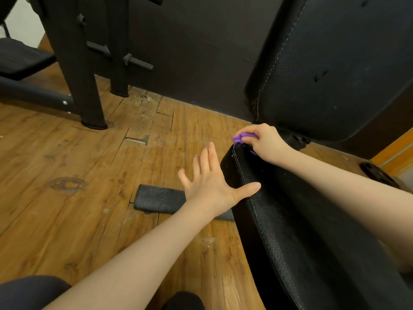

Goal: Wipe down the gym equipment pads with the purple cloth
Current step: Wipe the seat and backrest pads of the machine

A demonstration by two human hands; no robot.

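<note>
A black leather seat pad (pixel 297 220) with white stitching runs from the lower right toward the middle. My right hand (pixel 266 142) grips a bunched purple cloth (pixel 242 137) and holds it against the pad's far corner. Most of the cloth is hidden under my fingers. My left hand (pixel 214 182) is spread with straight fingers beside the pad's left edge, its thumb resting on the stitched edge. A tall black back pad (pixel 335 63) stands tilted behind the seat at the upper right.
The wooden floor (pixel 78 164) is worn and cracked. A grey padded foot piece (pixel 159 201) lies on the floor under my left hand. Black machine legs (pixel 89 97) and another bench pad (pixel 22 57) stand at the upper left. A dark wall (pixel 190 52) runs behind.
</note>
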